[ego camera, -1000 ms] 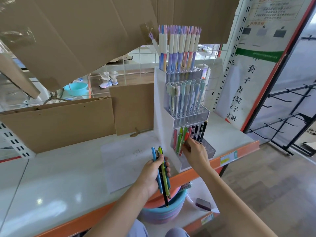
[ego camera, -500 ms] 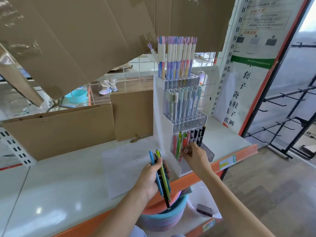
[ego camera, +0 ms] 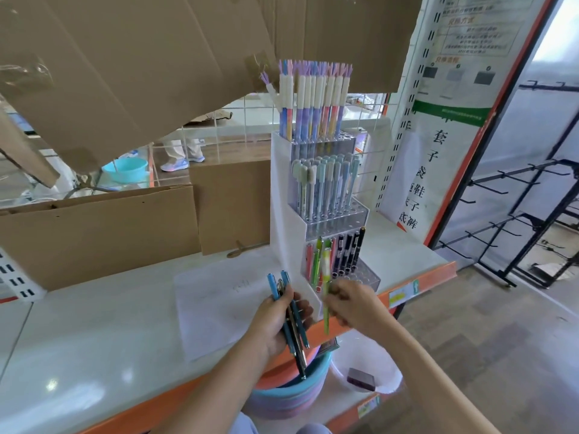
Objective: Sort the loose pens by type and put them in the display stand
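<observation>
With right hand [ego camera: 347,300] pinching green pen [ego camera: 326,289], left hand [ego camera: 275,324] gripping remaining pens [ego camera: 293,321], seat upright among green pens at display stand's [ego camera: 288,195] 6 o'clock tier.

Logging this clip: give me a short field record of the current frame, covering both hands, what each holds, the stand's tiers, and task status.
left hand: grips a bundle of loose pens, blue and dark ones
right hand: pinches a green pen, blurred by motion, in front of the bottom tier
display stand: white, three tiers, on the shelf
top tier: white-capped pastel pens
middle tier: pale capped pens
bottom tier: red, green and dark pens; front holes empty
status: sorting unfinished
</observation>
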Action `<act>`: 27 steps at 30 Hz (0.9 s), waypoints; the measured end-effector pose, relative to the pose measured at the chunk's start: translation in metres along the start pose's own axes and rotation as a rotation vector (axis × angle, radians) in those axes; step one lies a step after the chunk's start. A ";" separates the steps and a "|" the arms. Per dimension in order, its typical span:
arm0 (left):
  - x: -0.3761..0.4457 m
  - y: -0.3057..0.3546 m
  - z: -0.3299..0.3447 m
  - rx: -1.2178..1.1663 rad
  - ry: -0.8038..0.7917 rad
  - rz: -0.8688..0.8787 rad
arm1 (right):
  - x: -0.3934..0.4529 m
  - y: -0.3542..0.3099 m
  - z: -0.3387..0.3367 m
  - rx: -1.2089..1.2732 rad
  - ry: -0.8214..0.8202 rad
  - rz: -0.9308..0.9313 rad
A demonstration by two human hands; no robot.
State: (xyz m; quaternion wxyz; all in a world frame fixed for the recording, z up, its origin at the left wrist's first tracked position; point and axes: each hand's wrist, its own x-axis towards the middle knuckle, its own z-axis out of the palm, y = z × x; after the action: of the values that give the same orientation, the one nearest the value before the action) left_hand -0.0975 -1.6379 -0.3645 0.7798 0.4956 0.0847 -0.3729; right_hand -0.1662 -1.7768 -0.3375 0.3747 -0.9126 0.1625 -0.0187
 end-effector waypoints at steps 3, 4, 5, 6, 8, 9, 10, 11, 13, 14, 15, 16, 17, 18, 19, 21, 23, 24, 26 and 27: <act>0.000 0.004 -0.004 0.065 0.042 0.011 | 0.019 0.005 -0.017 0.013 0.245 0.030; 0.000 0.004 -0.004 0.091 0.051 0.014 | 0.027 0.007 -0.019 0.004 0.302 0.027; 0.001 0.004 -0.004 0.100 0.048 0.014 | 0.035 0.009 -0.020 -0.017 0.337 0.025; 0.001 0.005 -0.003 0.097 0.039 0.011 | 0.043 0.012 -0.019 -0.044 0.352 0.028; 0.001 0.006 -0.004 0.079 0.016 -0.003 | 0.057 0.015 -0.014 -0.102 0.336 0.043; 0.002 0.006 -0.005 0.065 -0.003 -0.016 | 0.061 0.016 -0.010 -0.143 0.306 0.051; 0.002 0.007 -0.008 0.049 -0.021 -0.032 | 0.064 0.017 -0.006 -0.192 0.268 0.052; 0.003 0.008 -0.011 0.034 -0.035 -0.050 | 0.067 0.018 -0.001 -0.234 0.233 0.041; 0.004 0.009 -0.015 -0.003 -0.049 -0.083 | 0.067 0.021 0.006 -0.262 0.218 0.017; 0.004 0.010 -0.017 -0.030 -0.056 -0.095 | 0.067 0.021 0.007 -0.260 0.234 0.013; 0.004 0.011 -0.018 -0.059 -0.062 -0.102 | 0.067 0.022 0.008 -0.249 0.253 0.014; 0.005 0.012 -0.019 -0.082 -0.062 -0.107 | 0.068 0.022 0.008 -0.227 0.269 0.022; 0.004 0.012 -0.019 -0.096 -0.060 -0.110 | 0.068 0.024 0.008 -0.199 0.281 0.036; 0.004 0.012 -0.018 -0.104 -0.057 -0.113 | 0.067 0.024 0.008 -0.176 0.290 0.050; 0.004 0.011 -0.017 -0.110 -0.055 -0.113 | 0.067 0.025 0.008 -0.162 0.294 0.059; 0.003 0.010 -0.016 -0.119 -0.043 -0.115 | 0.066 0.026 0.009 -0.151 0.286 0.071; 0.002 0.009 -0.016 -0.129 -0.042 -0.118 | 0.065 0.027 0.012 -0.137 0.298 0.064; 0.002 0.008 -0.016 -0.132 -0.043 -0.116 | 0.066 0.027 0.013 -0.127 0.307 0.063; 0.002 0.007 -0.017 -0.141 -0.050 -0.112 | 0.066 0.027 0.015 -0.122 0.319 0.056; 0.002 0.007 -0.018 -0.150 -0.059 -0.111 | 0.066 0.027 0.016 -0.132 0.325 0.049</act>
State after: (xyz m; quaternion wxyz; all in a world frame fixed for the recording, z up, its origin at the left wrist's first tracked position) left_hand -0.0876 -1.6220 -0.3697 0.7950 0.4193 0.1167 -0.4226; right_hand -0.1086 -1.8048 -0.3731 0.2831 -0.9159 0.2442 -0.1462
